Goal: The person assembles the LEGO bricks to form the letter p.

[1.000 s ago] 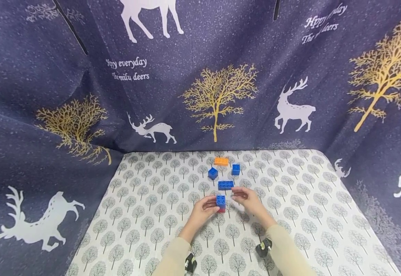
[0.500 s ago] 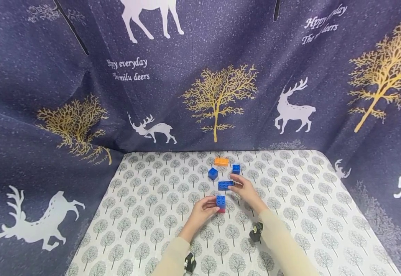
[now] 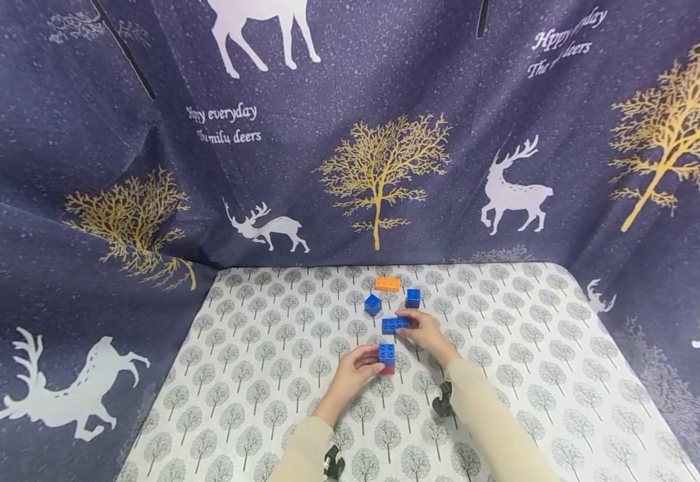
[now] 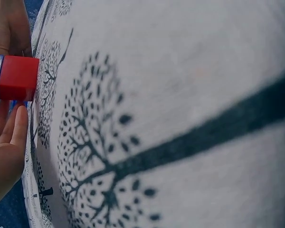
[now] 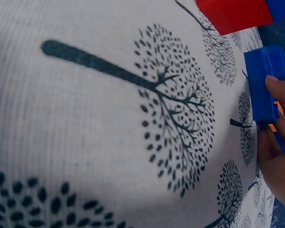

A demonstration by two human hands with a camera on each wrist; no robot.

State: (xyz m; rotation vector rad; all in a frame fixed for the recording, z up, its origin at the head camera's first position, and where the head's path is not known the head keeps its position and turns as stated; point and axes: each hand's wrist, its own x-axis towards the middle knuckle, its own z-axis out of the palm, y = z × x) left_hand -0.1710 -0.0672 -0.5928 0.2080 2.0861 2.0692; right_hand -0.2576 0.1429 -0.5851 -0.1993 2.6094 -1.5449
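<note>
Near the table's middle stands a small upright stack [image 3: 387, 359] with a blue two-by-two brick on top of a red one [image 4: 19, 78]. My left hand [image 3: 353, 369] holds its left side, thumb toward me and fingers behind. Just beyond the stack, my right hand [image 3: 427, 331] pinches the right end of a long blue brick [image 3: 391, 325] lying on the cloth. In the right wrist view, the thumb lies against the near face of that long blue brick [image 5: 261, 95]; the other fingertips are partly hidden.
Behind the long brick lie a small blue brick [image 3: 373, 306] turned cornerwise, another small blue brick [image 3: 413, 298] and an orange brick [image 3: 388, 284]. A tree-print cloth [image 3: 235, 402] covers the table. Dark deer-print fabric [image 3: 278, 167] hangs behind it.
My right hand has moved forward and left from beside the stack to the long blue brick and now pinches its right end. The left hand keeps its place at the stack.
</note>
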